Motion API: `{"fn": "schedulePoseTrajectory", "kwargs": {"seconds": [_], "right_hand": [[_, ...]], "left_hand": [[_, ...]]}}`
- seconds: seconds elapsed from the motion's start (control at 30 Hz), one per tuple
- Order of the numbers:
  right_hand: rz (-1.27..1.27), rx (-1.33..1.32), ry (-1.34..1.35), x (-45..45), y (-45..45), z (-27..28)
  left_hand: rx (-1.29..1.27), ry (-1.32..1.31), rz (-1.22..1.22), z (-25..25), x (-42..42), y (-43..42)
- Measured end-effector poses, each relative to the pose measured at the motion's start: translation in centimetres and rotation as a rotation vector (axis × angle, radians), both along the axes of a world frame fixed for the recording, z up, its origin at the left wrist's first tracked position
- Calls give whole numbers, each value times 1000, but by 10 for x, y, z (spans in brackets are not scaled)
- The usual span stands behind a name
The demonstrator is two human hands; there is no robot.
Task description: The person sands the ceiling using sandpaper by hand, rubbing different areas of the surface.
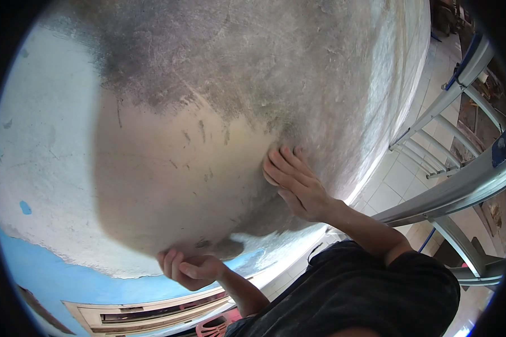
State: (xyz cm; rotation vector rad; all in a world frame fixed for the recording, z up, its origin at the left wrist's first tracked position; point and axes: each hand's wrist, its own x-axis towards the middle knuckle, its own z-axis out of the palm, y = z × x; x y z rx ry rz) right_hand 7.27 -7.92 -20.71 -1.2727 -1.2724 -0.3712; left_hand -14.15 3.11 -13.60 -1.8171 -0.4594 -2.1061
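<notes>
A large curved wall surface (152,151) fills the view, pale and smooth in the middle with rough dark grey patches above. My right hand (298,185) is pressed on it right of centre, fingers closed over a pale rounded piece (269,172) that lies against the surface; most of this piece is hidden. Lower left, my left hand (190,269) rests its curled fingertips against the lower edge of the shaded area, with nothing visible in it.
Metal ladders or frames with rungs (455,196) stand at the right over a tiled floor (388,182). Blue paint (45,269) borders the plaster at lower left, above a pale slatted frame (152,314). A red plastic item (216,324) is at the bottom.
</notes>
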Motion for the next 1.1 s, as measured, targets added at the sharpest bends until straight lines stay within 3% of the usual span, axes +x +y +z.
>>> {"fn": "schedulePoseTrajectory", "kwargs": {"seconds": [0.1, 0.13, 0.2, 0.23, 0.27, 0.37, 0.47, 0.53, 0.6, 0.7, 0.77, 0.83, 0.87, 0.93, 1.0, 1.1], "right_hand": [[232, -68, 208, -1, -29, -21], [268, -73, 336, -3, -39, -22], [253, -335, 700, -5, -61, -36], [238, -467, 883, -8, -69, -40], [235, -409, 905, -11, -74, -39], [215, -322, 948, -17, -86, -36], [164, -367, 942, -23, -91, -45], [-151, -288, 608, -29, -98, -27], [-266, -224, 456, -31, -118, 1], [-158, -192, 315, -26, -175, 21], [-128, 22, 53, -17, -215, 24], [-398, 484, -98, -9, -230, 16], [-628, 505, -205, 1, -236, 19], [-981, 491, -208, 21, -233, 36], [-1218, 426, 5, 31, -220, 50], [-997, 341, 210, 43, -214, 36]], "left_hand": [[-203, 131, -315, -25, 19, -25], [-363, 289, -482, -31, 25, -35], [-759, 571, -724, -44, 37, -53], [-909, 835, -617, -41, 46, -64], [-1032, 866, -741, -52, 59, -70], [-1388, 562, -1250, -96, 83, -84], [-1563, 637, -1197, -105, 87, -89], [-1581, 563, -1170, -103, 88, -88], [-1522, 519, -1152, -100, 89, -85], [-1352, 484, -1122, -87, 90, -75], [-1280, 470, -1075, -78, 87, -71], [-1239, 420, -1055, -66, 86, -70], [-1217, 390, -1055, -62, 84, -70], [-1145, 346, -1041, -57, 81, -68], [-1034, 310, -1010, -53, 75, -66], [-857, 211, -864, -45, 54, -60]]}}
